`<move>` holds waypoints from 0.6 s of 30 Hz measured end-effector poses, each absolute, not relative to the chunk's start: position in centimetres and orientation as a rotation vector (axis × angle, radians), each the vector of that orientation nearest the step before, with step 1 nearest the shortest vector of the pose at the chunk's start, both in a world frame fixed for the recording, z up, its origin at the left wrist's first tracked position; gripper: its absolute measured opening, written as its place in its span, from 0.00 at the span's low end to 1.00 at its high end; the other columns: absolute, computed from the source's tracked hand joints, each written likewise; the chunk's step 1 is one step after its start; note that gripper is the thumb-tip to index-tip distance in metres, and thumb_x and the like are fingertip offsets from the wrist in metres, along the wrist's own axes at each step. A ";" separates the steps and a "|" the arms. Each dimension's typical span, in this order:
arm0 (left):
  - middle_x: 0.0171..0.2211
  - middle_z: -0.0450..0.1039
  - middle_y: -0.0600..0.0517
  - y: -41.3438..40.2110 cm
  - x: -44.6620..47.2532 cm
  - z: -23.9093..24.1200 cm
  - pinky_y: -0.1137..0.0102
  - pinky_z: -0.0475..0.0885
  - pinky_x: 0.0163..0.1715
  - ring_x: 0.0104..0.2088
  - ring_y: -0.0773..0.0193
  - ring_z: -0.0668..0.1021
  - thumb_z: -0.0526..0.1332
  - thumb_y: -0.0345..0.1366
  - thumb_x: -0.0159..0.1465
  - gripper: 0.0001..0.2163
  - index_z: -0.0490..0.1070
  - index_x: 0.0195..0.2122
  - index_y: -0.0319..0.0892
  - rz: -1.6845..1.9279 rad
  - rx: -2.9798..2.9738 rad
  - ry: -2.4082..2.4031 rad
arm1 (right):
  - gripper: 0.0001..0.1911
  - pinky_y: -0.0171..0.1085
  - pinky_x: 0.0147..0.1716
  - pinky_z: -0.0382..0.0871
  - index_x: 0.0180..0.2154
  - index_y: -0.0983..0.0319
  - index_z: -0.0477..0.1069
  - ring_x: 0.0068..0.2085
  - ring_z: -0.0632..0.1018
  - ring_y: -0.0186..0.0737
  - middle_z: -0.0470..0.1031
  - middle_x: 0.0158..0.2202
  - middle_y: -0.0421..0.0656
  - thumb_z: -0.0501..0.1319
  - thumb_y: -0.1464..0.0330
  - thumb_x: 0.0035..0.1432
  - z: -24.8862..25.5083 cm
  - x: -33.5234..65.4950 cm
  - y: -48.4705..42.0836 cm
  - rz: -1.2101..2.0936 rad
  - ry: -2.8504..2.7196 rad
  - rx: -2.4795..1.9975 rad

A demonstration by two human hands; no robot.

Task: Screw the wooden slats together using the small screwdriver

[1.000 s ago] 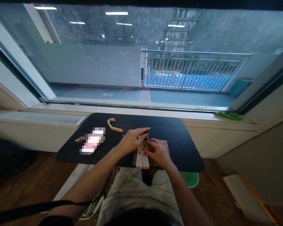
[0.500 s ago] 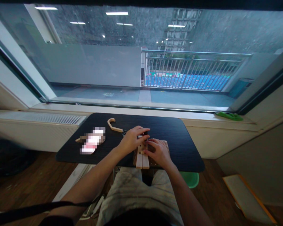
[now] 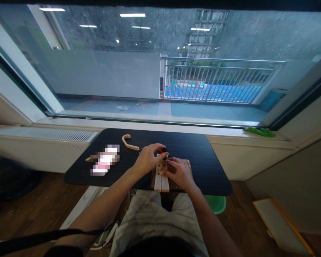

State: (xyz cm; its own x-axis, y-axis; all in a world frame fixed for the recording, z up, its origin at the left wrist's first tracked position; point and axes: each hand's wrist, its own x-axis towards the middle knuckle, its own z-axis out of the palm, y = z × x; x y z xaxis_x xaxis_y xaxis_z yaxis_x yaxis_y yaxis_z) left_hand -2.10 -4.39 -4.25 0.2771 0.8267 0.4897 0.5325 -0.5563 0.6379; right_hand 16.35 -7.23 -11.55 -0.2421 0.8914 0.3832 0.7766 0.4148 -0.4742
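Person at black table (image 3: 203, 167) by window: left hand (image 3: 149, 159) pinches small dark part (image 3: 164, 151) at far end of wooden slats (image 3: 160, 182), at table's near edge; right hand (image 3: 179, 174) rests palm down beside them. Slats seemingly paired up; curved wooden piece (image 3: 128, 142) lies apart, unattached.

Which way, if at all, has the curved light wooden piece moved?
No: the curved light wooden piece stays beside the black table's far edge.

Unclear on the black table (image 3: 203, 157)
A pixelated patch (image 3: 105, 159) blurs whatever lies at the left; the left hand (image 3: 149, 159) pinches a dark piece (image 3: 164, 150) too small to identify; the right hand (image 3: 179, 172) covers much of the wooden slats (image 3: 158, 180).
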 end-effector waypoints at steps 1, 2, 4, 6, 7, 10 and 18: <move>0.34 0.81 0.52 -4.4 -2.1 -4.3 0.67 0.76 0.41 0.36 0.60 0.82 0.66 0.38 0.62 0.09 0.77 0.41 0.42 1.166 2.184 1.219 | 0.17 0.49 0.54 0.65 0.48 0.51 0.78 0.53 0.75 0.49 0.77 0.52 0.43 0.68 0.58 0.56 -11.6 16.4 -7.2 0.246 -2.072 -1.410; 0.34 0.81 0.52 -4.3 -2.1 -4.4 0.67 0.76 0.40 0.36 0.60 0.82 0.66 0.38 0.62 0.09 0.77 0.42 0.42 1.162 2.165 1.206 | 0.17 0.49 0.54 0.65 0.48 0.51 0.78 0.53 0.75 0.49 0.77 0.52 0.43 0.68 0.58 0.55 -11.6 16.4 -7.2 0.245 -2.074 -1.413; 0.35 0.81 0.51 -4.3 -2.1 -4.6 0.67 0.76 0.40 0.37 0.60 0.83 0.66 0.39 0.62 0.10 0.77 0.42 0.41 1.159 2.140 1.190 | 0.17 0.48 0.54 0.66 0.48 0.51 0.77 0.53 0.75 0.49 0.77 0.52 0.44 0.68 0.58 0.55 -11.6 16.4 -7.2 0.244 -2.075 -1.417; 0.35 0.81 0.51 -4.3 -2.1 -4.7 0.67 0.77 0.41 0.37 0.60 0.83 0.66 0.40 0.62 0.10 0.77 0.43 0.42 1.159 2.134 1.187 | 0.17 0.49 0.54 0.66 0.48 0.51 0.77 0.53 0.75 0.49 0.77 0.52 0.44 0.68 0.58 0.56 -11.7 16.4 -7.2 0.246 -2.075 -1.413; 0.35 0.82 0.51 -4.3 -2.1 -4.6 0.67 0.77 0.41 0.37 0.60 0.83 0.66 0.40 0.62 0.11 0.77 0.43 0.42 1.157 2.135 1.192 | 0.17 0.49 0.54 0.66 0.48 0.51 0.77 0.53 0.75 0.49 0.77 0.52 0.44 0.68 0.58 0.56 -11.7 16.4 -7.2 0.248 -2.077 -1.411; 0.36 0.82 0.51 -4.4 -2.0 -4.4 0.67 0.77 0.41 0.36 0.59 0.83 0.65 0.39 0.62 0.11 0.78 0.44 0.42 1.127 2.147 1.218 | 0.17 0.49 0.55 0.66 0.48 0.51 0.77 0.54 0.75 0.49 0.76 0.52 0.44 0.68 0.59 0.56 -11.8 16.4 -7.1 0.255 -2.080 -1.421; 0.42 0.83 0.46 -4.6 -2.1 -4.3 0.64 0.76 0.48 0.42 0.56 0.83 0.62 0.37 0.64 0.15 0.77 0.51 0.39 1.070 2.154 1.276 | 0.17 0.49 0.54 0.66 0.48 0.51 0.78 0.53 0.75 0.49 0.77 0.52 0.44 0.69 0.59 0.55 -11.6 16.3 -7.2 0.228 -2.081 -1.420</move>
State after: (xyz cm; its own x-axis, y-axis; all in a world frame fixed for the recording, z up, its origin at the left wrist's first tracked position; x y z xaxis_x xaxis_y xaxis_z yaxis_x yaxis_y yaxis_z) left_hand -2.06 -4.61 -4.29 0.2845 0.8693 0.4043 0.5494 -0.4934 0.6743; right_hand 16.33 -7.24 -11.59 -0.2451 0.8916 0.3808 0.7881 0.4120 -0.4574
